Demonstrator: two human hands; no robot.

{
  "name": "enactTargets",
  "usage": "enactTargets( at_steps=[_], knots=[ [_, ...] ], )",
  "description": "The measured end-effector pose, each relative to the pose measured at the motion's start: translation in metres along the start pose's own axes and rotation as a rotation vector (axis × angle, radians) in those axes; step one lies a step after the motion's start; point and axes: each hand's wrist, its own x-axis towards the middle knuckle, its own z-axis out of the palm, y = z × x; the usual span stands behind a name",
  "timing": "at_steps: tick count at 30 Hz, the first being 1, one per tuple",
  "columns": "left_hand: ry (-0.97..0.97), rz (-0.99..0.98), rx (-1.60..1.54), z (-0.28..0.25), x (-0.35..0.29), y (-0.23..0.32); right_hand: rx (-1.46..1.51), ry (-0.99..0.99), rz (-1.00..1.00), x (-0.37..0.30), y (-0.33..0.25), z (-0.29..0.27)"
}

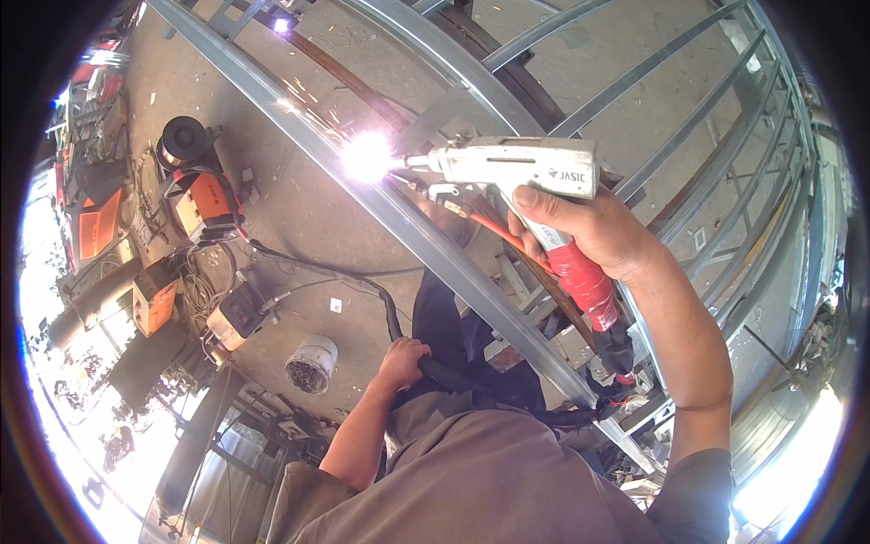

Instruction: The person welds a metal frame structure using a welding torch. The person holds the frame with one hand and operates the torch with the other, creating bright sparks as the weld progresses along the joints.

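My right hand (589, 231) is wrapped round the handle of a white welding gun (517, 165), its thumb near the gun's body. Red tape (583, 283) covers the lower grip, where a black cable leaves. At the nozzle a glaring white-violet light (367, 156) throws sparks up and to the left, hiding the exact spot beneath. That glow sits on a long galvanized steel tube (453, 263) running diagonally across the view. Lower down, my left hand (403, 363) is closed on a thick black cable (390, 313) beside my body.
Steel frames with parallel bars (689, 109) spread over the right side. At left stand an orange and black machine (207, 201) with a black spool (184, 140), another orange box (234, 317) and a white bucket (312, 364). Another bright spark (282, 25) shows at the top.
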Motion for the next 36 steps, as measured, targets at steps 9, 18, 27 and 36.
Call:
enactTargets(
  at_steps=[9, 18, 27, 36],
  knots=[
    [0.027, 0.035, -0.016, 0.003, 0.002, -0.007, 0.013, -0.004, 0.017, -0.002, 0.002, -0.003],
    [0.014, 0.041, 0.002, 0.003, 0.005, -0.006, 0.026, 0.031, 0.002, -0.007, 0.004, -0.003],
    [-0.023, 0.053, -0.002, -0.004, 0.011, -0.007, 0.022, 0.128, -0.042, -0.029, 0.001, -0.005],
    [-0.035, 0.070, 0.008, -0.013, 0.018, 0.004, 0.036, 0.107, 0.051, -0.078, 0.034, -0.024]
  ],
)
